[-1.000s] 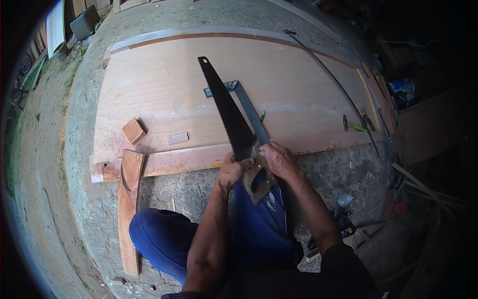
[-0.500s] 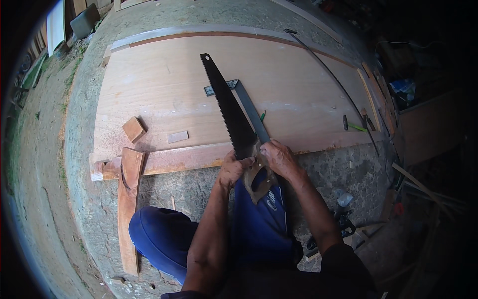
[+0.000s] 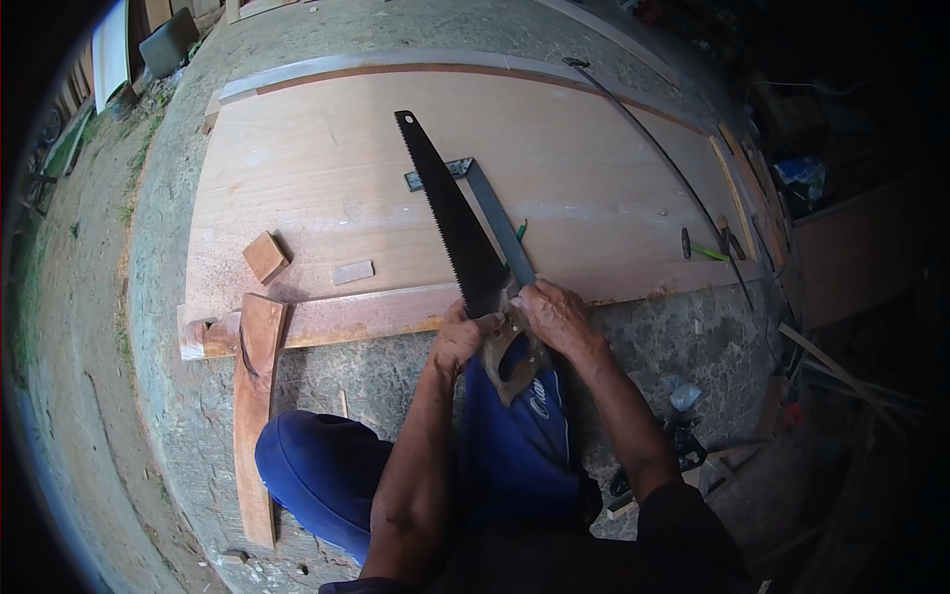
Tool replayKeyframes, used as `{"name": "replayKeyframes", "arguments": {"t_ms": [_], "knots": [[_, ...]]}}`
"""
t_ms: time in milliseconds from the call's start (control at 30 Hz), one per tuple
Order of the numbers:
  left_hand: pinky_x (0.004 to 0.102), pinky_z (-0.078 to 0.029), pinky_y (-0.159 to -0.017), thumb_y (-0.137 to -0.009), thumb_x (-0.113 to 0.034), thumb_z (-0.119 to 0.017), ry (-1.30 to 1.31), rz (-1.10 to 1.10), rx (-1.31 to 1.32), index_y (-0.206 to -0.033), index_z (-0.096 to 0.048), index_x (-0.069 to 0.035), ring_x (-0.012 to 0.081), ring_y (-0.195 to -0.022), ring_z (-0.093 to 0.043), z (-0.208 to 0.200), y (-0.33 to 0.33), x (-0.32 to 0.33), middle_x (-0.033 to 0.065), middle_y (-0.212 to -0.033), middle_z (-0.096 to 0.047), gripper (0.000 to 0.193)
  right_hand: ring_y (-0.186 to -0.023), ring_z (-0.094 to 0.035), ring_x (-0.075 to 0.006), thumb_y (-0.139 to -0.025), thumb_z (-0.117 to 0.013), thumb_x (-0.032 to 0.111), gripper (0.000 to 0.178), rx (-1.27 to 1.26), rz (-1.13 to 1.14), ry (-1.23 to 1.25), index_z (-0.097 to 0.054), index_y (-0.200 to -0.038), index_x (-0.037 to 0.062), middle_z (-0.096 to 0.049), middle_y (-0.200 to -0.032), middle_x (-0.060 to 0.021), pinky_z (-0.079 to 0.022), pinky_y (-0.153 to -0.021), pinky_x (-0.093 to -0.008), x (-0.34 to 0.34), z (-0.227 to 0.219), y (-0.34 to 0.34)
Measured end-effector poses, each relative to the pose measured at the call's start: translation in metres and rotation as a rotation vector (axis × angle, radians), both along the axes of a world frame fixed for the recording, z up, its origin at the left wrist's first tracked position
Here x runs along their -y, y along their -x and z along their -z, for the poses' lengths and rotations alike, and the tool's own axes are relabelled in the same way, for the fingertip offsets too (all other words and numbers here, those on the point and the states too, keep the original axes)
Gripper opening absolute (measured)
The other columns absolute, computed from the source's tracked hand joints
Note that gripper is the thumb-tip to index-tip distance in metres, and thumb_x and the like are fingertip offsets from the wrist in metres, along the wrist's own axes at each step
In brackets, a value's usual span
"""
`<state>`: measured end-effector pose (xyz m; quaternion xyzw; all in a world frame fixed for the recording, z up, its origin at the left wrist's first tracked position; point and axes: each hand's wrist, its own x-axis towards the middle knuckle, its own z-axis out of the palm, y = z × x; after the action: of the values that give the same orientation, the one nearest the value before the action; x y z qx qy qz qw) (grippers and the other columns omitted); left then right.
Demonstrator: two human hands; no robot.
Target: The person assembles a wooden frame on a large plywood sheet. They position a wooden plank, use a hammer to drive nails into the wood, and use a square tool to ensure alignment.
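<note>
The left hand (image 3: 459, 339) and right hand (image 3: 552, 315) pinch the saw (image 3: 471, 252) from either side near its handle (image 3: 509, 391), its toothed length pointing away from them. Beyond the hands, the metal square (image 3: 499, 223) lies partly behind the saw.

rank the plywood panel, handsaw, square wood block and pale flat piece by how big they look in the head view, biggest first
1. Plywood panel
2. Handsaw, seemingly nearer the camera, so it may look enlarged
3. Square wood block
4. Pale flat piece
</note>
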<state>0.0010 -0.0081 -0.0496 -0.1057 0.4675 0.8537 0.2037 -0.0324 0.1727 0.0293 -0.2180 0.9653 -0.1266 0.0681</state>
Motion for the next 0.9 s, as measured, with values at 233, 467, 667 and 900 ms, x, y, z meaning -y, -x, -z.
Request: {"name": "replayKeyframes", "arguments": {"t_ms": [233, 467, 667, 900], "knots": [[0.0310, -0.050, -0.076, -0.083, -0.001, -0.071, 0.023, 0.018, -0.004, -0.108, -0.068, -0.001, 0.0150, -0.081, -0.062, -0.002, 0.002, 0.001, 0.0045, -0.092, -0.070, 0.025, -0.092, -0.067, -0.0395, -0.093, -0.060, 0.017, 0.015, 0.015, -0.022, -0.061, -0.062, -0.096, 0.0020, -0.063, -0.096, -0.0177, -0.054, -0.080, -0.0509, 0.001, -0.012, 0.000], [0.0305, -0.050, -0.075, -0.083, -0.001, -0.071, 0.033, 0.000, -0.027, -0.108, -0.068, -0.001, 0.0146, -0.080, -0.062, -0.006, 0.000, -0.001, 0.0039, -0.091, -0.069, 0.026, -0.094, -0.066, -0.0391, -0.095, -0.061, 0.024, 0.019, 0.138, -0.025, -0.079, -0.061, -0.096, 0.0045, -0.066, -0.095, -0.0155, -0.052, -0.079, -0.0517, -0.001, -0.015, 0.008], [0.0305, -0.050, -0.075, -0.082, -0.001, -0.070, 0.029, 0.001, -0.006, -0.108, -0.068, -0.001, 0.0150, -0.080, -0.062, -0.006, 0.000, -0.001, 0.0044, -0.091, -0.070, 0.026, -0.093, -0.067, -0.0397, -0.095, -0.062, 0.026, 0.020, 0.168, -0.031, 0.004, -0.062, -0.095, 0.0056, -0.067, -0.093, -0.0150, -0.051, -0.079, -0.0523, -0.015, -0.013, 0.008], [0.0306, -0.050, -0.075, -0.082, 0.000, -0.070, 0.012, 0.008, -0.003, -0.108, -0.068, -0.001, 0.0154, -0.080, -0.063, -0.005, 0.001, -0.002, 0.0049, -0.091, -0.070, 0.025, -0.091, -0.067, -0.0382, -0.092, -0.066, 0.020, 0.016, 0.163, -0.004, -0.014, -0.060, -0.096, 0.0055, -0.067, -0.094, -0.0139, -0.051, -0.077, -0.0501, -0.013, -0.017, 0.009]]}}
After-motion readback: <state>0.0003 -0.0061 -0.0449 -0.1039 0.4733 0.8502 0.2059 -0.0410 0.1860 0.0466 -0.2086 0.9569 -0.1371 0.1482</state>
